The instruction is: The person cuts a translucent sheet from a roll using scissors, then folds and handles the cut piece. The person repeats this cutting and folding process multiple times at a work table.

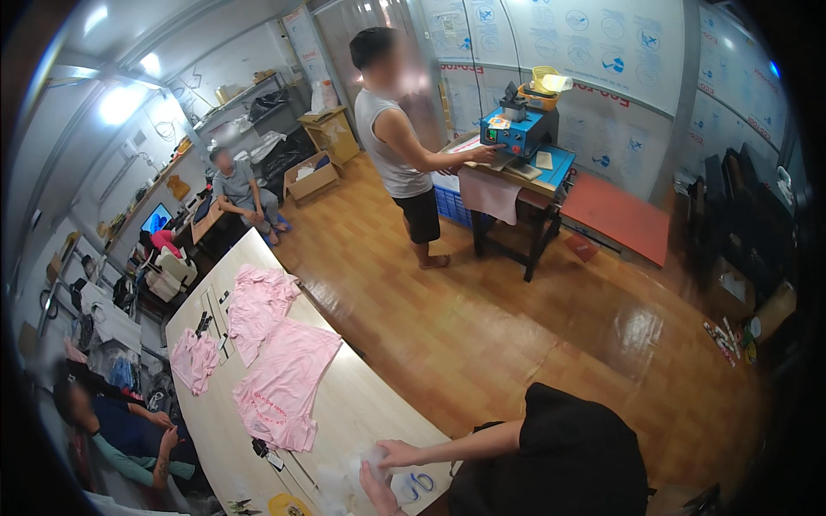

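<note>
Near the close end of a long pale table (206, 439), my hands are together on a crumpled, whitish see-through piece of plastic (368, 457). My right hand (397, 453) reaches in from the black sleeve on the right, its fingers closed on the plastic. My left hand (377, 489) comes from the lower edge and grips the same piece from below. Blue-handled scissors (421, 485) lie just right of my left hand. Farther along the table are spread a pink garment with red lettering (284, 378), a pink shirt (258, 301) and a smaller pink piece (195, 359).
A person in a sleeveless top (400, 146) stands touching a blue machine (519, 133) on a small table. Another person sits at the left (129, 430), a third at the back (245, 189). Near the bottom edge lie a yellow round object (288, 506) and small dark tools (243, 507).
</note>
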Available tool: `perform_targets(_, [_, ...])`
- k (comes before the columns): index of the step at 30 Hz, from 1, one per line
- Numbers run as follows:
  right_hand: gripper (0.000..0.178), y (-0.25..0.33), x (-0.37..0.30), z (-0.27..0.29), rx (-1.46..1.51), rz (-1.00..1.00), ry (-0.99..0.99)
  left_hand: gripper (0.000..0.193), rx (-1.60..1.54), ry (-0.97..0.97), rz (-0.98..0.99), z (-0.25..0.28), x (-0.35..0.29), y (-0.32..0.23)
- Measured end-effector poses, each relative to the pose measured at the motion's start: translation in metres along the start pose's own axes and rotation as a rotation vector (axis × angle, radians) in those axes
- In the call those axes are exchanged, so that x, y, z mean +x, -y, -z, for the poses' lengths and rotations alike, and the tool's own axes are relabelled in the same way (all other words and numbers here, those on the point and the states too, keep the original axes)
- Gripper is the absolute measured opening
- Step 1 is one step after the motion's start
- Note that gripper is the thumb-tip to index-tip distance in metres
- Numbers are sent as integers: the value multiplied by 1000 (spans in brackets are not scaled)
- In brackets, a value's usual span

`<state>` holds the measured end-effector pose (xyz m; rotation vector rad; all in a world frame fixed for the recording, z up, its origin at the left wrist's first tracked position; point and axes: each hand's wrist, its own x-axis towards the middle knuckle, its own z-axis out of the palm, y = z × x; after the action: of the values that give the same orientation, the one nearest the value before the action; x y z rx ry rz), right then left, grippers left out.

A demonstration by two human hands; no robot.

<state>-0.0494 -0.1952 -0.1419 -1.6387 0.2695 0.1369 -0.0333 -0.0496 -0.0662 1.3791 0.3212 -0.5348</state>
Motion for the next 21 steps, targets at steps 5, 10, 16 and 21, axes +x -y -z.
perform_targets(5, [78, 8, 12, 0, 51, 15, 11, 61, 47, 187, -85, 41, 46, 36])
perform_targets(10, [78, 20, 16, 7, 55, 17, 40, 61, 116, 131, -147, 26, 22, 16])
perform_targets(16, [68, -11, 27, 1, 48, 46, 39, 61, 109, 74, -146, 7, 1, 8])
perform_targets(21, [63, -1, 33, -3, 116, 20, 102, 64, -34, -15, -63, 11, 2, 8])
